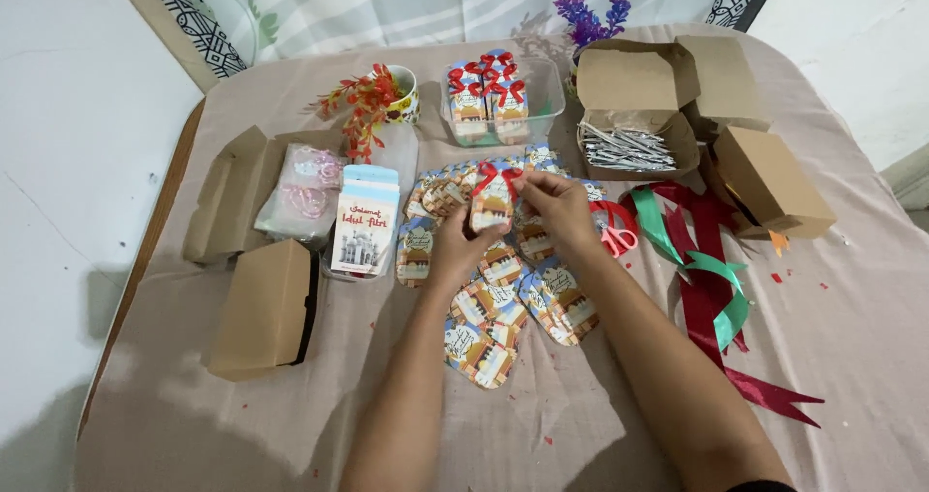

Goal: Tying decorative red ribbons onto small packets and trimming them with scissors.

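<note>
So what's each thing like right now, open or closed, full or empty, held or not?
Small gift box: held up by left hand, right hand at its red bow.
Clear tub: open, holds finished bowed boxes.
Top cardboard box: lid up, silvery pieces inside.
Left cardboard box: closed.
Scissors: lying flat, unheld.
Ribbons: loose, spread out.

Your small printed gift pouch stands upright above the scattered flat pouches, a red ribbon bow at its pinched top.
</note>
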